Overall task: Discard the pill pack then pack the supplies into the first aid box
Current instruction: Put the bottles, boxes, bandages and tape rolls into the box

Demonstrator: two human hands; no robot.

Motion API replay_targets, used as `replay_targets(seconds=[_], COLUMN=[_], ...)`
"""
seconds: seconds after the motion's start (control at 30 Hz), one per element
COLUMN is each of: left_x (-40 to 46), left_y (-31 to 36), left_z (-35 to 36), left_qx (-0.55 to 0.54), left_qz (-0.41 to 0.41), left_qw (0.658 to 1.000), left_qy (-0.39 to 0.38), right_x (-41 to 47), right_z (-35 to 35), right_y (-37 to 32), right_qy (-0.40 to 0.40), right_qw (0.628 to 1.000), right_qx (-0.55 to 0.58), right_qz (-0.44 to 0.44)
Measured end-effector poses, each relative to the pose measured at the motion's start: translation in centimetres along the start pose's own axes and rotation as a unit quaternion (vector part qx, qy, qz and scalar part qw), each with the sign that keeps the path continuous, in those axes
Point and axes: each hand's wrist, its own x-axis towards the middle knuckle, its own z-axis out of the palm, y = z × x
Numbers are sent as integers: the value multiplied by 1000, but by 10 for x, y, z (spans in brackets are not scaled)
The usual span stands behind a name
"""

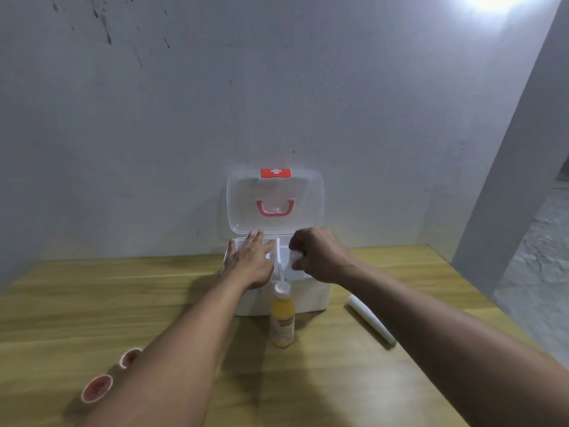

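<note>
Head view: a wooden table (92,288) stands against a grey wall (184,118). On it the white first aid box (311,295) sits with its clear lid (274,201) raised. The left hand (251,261) lies flat, fingers spread, on the box's inner tray (275,246), while the right hand (320,255) pinches a small white item (295,257) over the open compartment.

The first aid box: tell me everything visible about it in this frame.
The first aid box is white, seemingly plastic, standing on the wooden table against the wall. Its clear lid is swung open and stands upright, with a red cross label on its top edge and a pink handle showing through. An inner white tray sits in the opening. The left hand lies flat on the tray; the right hand holds a small white item over the opening. An orange bottle stands just in front.
</note>
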Motion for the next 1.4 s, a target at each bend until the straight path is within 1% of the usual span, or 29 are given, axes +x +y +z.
replay_targets(seconds=[0.2, 0.33, 0.43, 0.5, 0.57, 0.6, 0.63, 0.73, 0.8, 0.83, 1.0, 1.1, 1.23, 1.4], left_x=[0, 1, 2, 3, 2, 2, 2, 2, 1, 1, 1, 0, 3, 3], left_y=[2, 0, -1, -1, -1, -1, -1, 0, 1, 1, 1, 1, 0, -2], left_z=[-1, 1, 4, 4, 3, 3, 2, -1, -1, -1, -2, -1, 0, 2], left_qx=[3, 4, 7, 8, 11, 14, 16, 26, 40, 42, 29, 20, 32, 32], left_qz=[-1, -1, 0, -3, 0, 3, 6, 0, 0, 0, -1, 1, 4, 6], left_qw=[1000, 1000, 1000, 1000, 1000, 1000, 1000, 1000, 999, 999, 999, 1000, 999, 999], left_qy=[2, 6, 9, 9, 5, 2, -3, -14, -20, -21, -20, -16, -14, -17], right_x=[1, -1, -7, -14, -20, -24, -27, -37, -41, -43, -47, -46, -39, -21], right_z=[5, 2, -4, -12, -21, -25, -29, -32, -28, -24, -9, -14, -45, -87], right_y=[1, 2, 1, -2, -6, -9, -11, -19, -21, -21, -16, -11, -3, 6], right_qy=[12, 3, -3, 24, 48, 38, 11, -99, -136, -140, -89, -76, -49, 26], right_qw=[1000, 999, 999, 999, 998, 998, 997, 990, 984, 983, 989, 991, 991, 987], right_qx=[25, 48, 46, 30, 29, 40, 56, 82, 88, 88, 78, 84, 120, 155], right_qz=[-9, 18, 23, 14, -14, -30, -42, -65, -74, -75, -87, -75, -37, 15])
